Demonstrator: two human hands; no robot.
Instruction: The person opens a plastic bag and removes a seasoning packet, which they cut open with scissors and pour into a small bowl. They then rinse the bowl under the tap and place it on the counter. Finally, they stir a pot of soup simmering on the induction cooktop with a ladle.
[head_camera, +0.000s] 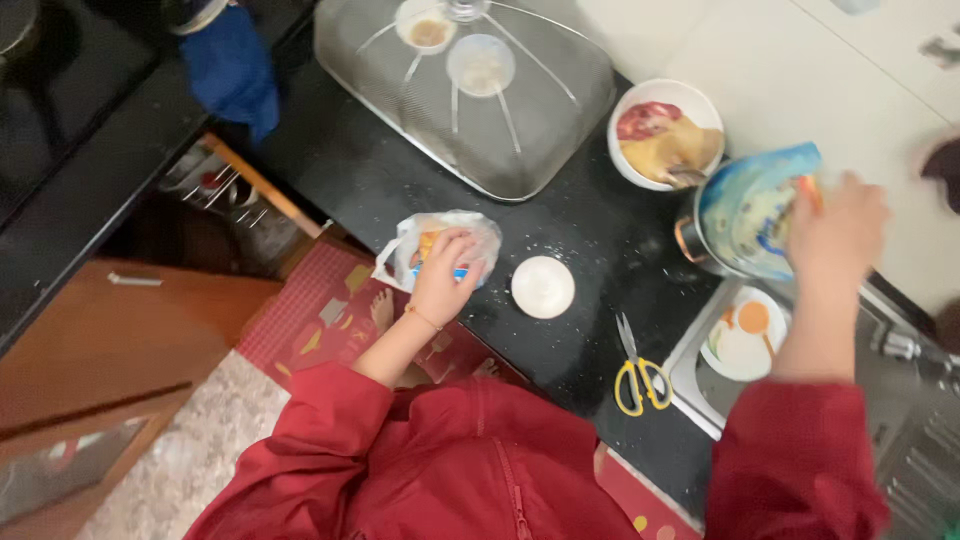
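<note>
My left hand (445, 275) presses down on a clear plastic bag (412, 238) with orange and blue contents, at the front edge of the black counter (600, 240). My right hand (835, 235) grips a blue and yellow pouch (752, 205), tilted over a metal container (690, 242) of which only the rim shows. A white round lid (543, 287) lies on the counter between my hands. I wear red sleeves.
Yellow-handled scissors (638, 372) lie near the sink (700, 385), which holds a white plate (742, 335). A white bowl of food (664, 135) stands behind the pouch. A mesh food cover (540, 130) covers small bowls at the back. An open drawer (225, 185) and blue cloth (232, 70) are left.
</note>
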